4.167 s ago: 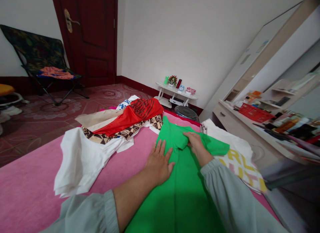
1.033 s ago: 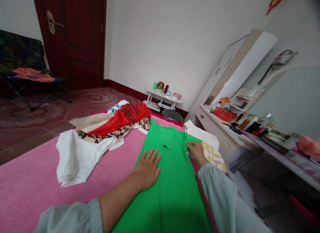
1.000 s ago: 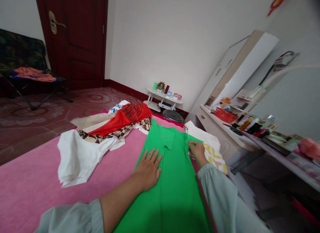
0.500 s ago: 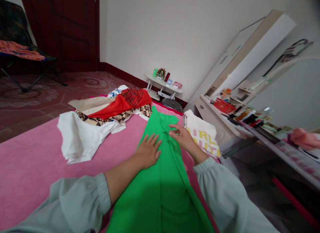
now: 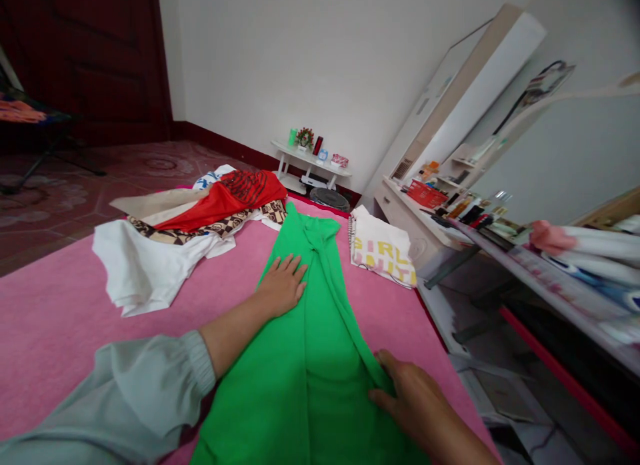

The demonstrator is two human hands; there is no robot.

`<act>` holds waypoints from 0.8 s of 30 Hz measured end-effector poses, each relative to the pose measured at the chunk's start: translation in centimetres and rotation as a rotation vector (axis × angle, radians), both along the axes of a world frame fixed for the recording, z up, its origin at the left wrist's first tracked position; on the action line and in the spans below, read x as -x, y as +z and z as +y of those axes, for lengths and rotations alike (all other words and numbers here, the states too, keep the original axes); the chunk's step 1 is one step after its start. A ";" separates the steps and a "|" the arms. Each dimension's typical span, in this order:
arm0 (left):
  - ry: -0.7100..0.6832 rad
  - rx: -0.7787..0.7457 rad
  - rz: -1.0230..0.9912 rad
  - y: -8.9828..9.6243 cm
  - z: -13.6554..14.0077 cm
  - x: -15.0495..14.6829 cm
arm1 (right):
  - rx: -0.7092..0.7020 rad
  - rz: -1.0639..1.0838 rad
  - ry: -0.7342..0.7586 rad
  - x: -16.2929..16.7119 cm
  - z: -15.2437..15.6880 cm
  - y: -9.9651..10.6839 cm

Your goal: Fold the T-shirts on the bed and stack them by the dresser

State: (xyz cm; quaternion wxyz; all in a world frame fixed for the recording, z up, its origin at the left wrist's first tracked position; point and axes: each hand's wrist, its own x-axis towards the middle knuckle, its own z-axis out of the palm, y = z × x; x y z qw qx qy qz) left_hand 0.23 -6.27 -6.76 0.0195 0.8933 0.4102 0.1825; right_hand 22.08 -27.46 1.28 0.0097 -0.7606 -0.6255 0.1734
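A long green garment (image 5: 285, 372) lies stretched out before me on the pink bedspread, with a gathered twist near its far end. My left hand (image 5: 283, 285) rests flat on its left side, fingers extended. Low on the right edge is my right hand (image 5: 417, 392), the folded border of the garment between its thumb and fingers; the other fingers are partly hidden. Part of the garment's near end runs out of view.
Left of the garment are a white garment (image 5: 145, 268) and a heap with a red garment (image 5: 225, 202). A folded white printed shirt (image 5: 383, 242) lies to the right. A cluttered dressing table (image 5: 445, 232) stands along the right, a small white shelf (image 5: 310, 160) by the wall.
My right hand has moved from the gathered twist down the garment's right edge toward me. The left hand stays flat on the cloth. The view has shifted slightly right.
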 end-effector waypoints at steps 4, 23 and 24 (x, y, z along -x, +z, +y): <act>-0.008 0.004 -0.007 0.1 0.0 0.2 | -0.136 0.172 0.045 1.6 0.6 2.7; -0.100 0.151 -0.365 1.4 1.0 0.6 | -0.143 0.878 0.099 3.9 15.7 0.8; -0.102 0.151 -0.355 1.4 1.0 0.6 | -0.267 0.844 0.049 3.4 18.0 0.0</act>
